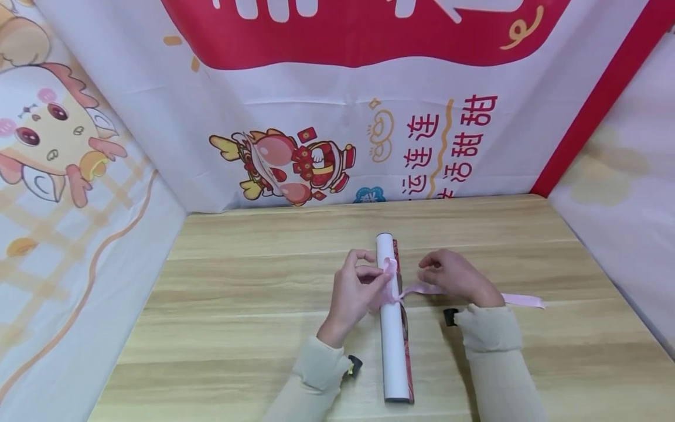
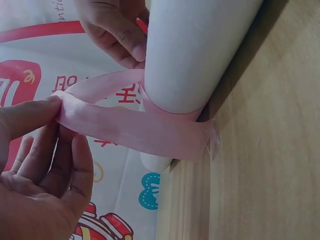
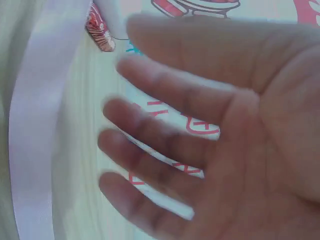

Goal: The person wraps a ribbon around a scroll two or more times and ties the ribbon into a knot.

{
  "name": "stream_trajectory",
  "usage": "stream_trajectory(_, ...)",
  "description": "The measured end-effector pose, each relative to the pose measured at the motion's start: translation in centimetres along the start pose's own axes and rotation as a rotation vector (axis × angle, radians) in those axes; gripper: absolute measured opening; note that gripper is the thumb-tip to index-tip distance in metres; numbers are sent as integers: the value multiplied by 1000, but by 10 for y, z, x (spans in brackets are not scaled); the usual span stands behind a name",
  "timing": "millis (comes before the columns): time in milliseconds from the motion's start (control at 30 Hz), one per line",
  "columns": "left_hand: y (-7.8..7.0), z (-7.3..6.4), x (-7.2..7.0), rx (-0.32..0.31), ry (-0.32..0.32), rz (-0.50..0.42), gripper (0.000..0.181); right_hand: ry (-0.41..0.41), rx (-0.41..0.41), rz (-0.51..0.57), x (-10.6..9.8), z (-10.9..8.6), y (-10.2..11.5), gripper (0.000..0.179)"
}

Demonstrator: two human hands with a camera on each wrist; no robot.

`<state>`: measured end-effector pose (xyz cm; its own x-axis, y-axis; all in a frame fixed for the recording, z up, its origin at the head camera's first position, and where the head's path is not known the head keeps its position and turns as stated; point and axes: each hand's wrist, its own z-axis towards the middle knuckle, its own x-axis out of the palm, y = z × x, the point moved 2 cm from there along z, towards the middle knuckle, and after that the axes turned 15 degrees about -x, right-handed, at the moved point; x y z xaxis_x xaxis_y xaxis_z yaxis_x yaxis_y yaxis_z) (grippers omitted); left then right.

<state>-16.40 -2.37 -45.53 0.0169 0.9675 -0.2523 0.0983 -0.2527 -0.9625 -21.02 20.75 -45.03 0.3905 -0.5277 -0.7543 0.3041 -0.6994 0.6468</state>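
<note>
A white rolled-up scroll [image 1: 393, 351] lies lengthwise on the table, a narrow red patterned strip [image 1: 409, 372] showing along its right side. Pink ribbon [image 2: 115, 125] goes round the scroll and stands out in a loop. The left hand [image 1: 355, 293] pinches that loop between thumb and fingertips, with the other fingers curled loosely, as the left wrist view shows. To the right of the scroll, the right hand [image 1: 459, 275] hovers over the ribbon's long tail [image 1: 522, 300]. Its fingers [image 3: 165, 140] are spread and relaxed, holding nothing; the tail passes beyond the fingertips in the right wrist view.
The wood-grain table [image 1: 237, 328] meets a printed cloth backdrop [image 1: 316, 94] behind, with cloth walls at left and right. Small black pieces [image 1: 450, 317] stick out by both beige sleeve cuffs [image 1: 490, 331].
</note>
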Motion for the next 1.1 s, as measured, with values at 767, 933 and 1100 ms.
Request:
stream_trajectory(767,-7,0,-12,-27,8,71,13,-22,379,-97,-20,-40,-61,45)
stream_trajectory(933,-9,0,-11,-22,18,78,14,-93,296,-65,-22,-28,-52,22)
stream_trajectory(1100,-10,-1,-9,-39,46,85,11,-305,176,-22,-15,-1,-24,25)
